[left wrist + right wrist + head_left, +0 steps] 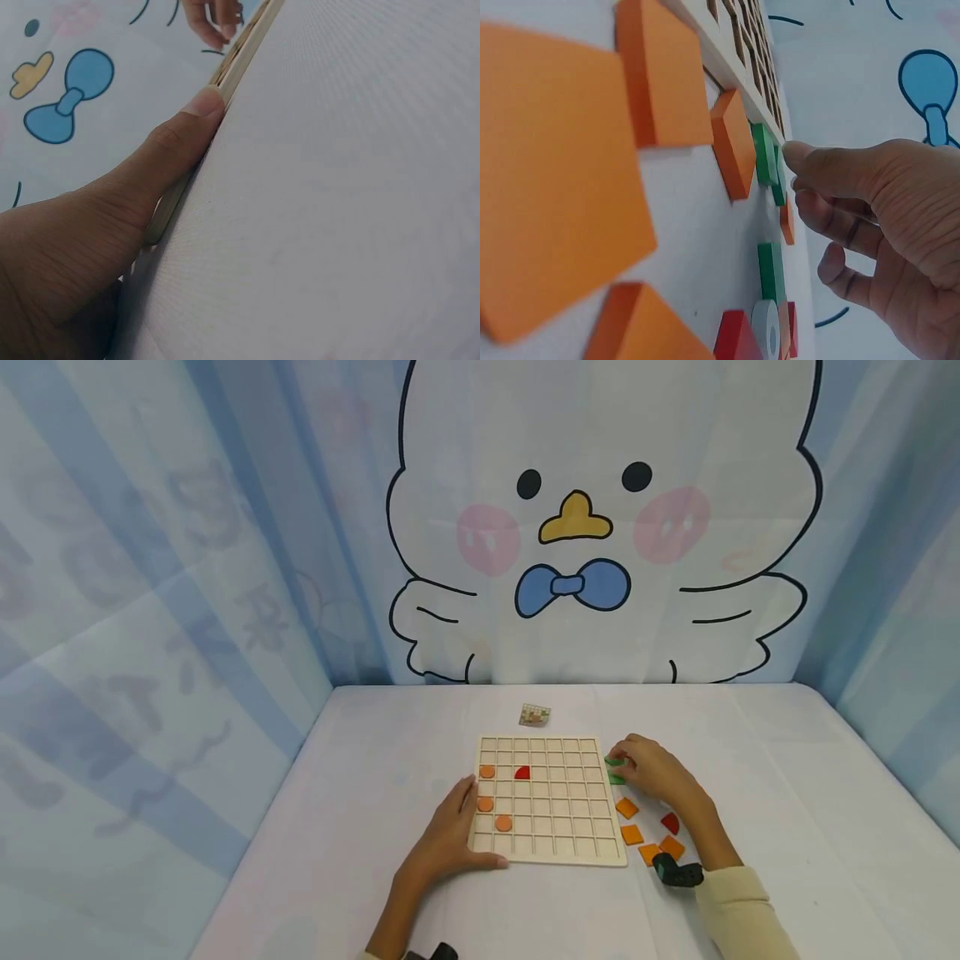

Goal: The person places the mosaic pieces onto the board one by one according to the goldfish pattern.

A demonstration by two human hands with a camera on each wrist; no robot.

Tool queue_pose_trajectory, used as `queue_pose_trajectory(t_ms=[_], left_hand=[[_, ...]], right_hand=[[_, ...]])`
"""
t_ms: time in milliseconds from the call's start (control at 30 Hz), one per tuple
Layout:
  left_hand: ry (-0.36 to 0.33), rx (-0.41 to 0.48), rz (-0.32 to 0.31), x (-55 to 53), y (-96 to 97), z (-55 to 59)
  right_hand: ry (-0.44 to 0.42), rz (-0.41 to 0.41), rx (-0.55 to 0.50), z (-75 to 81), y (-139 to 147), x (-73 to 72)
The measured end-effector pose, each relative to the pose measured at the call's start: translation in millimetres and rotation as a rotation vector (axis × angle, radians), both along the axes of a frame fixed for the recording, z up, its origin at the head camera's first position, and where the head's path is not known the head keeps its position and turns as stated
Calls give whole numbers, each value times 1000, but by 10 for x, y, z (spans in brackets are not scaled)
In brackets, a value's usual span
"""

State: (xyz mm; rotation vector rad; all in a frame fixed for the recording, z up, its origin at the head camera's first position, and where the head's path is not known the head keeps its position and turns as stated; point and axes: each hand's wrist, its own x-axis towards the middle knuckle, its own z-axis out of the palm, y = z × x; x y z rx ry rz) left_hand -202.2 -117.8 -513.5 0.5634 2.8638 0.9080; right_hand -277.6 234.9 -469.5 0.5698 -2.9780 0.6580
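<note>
A pale wooden grid board (555, 802) lies on the white table. My left hand (447, 835) holds its near left corner, fingers along the left side and thumb along the front edge. The left thumb (161, 154) presses that edge in the left wrist view. Several orange discs (504, 823) and one red quarter-round piece (522, 772) sit in the cells. Beyond the right edge, my right hand (654, 767) pinches at a green piece (779, 180) with thumb and forefinger. Another green piece (764, 154) lies beside it. The fingertips partly hide the green pieces in the head view.
Several orange squares (632, 835) and a red quarter-round piece (670, 823) lie right of the board, by the right forearm. A small patterned card (535, 715) lies behind the board. A printed curtain (570, 635) hangs at the table's far edge.
</note>
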Motion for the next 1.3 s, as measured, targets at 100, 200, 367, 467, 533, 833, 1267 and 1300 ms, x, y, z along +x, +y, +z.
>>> queue_pose_trajectory(t_ms=[100,200,367,467,533,833,1267,1300], left_hand=[[6,-3,-7,0,3,5],[-4,14,2,-4,8,8],[-20,31,10,-10,11,4],[-20,34,8,-15,8,-4],[-16,19,5,-14,7,-12],[-5,1,4,8,7,7],[-10,-4,7,-6,-3,-55],[-1,-6,2,-6,-4,-50]], right_hand=[[-33,-32,-7,-11,74,41],[-65,-53,-1,-11,131,69],[-81,-76,9,-18,186,73],[-58,-81,13,-34,202,40],[-49,-91,23,-50,211,7],[-62,-152,31,-109,195,-131],[-60,-163,10,-136,183,-184],[-60,-162,10,-132,184,-187]])
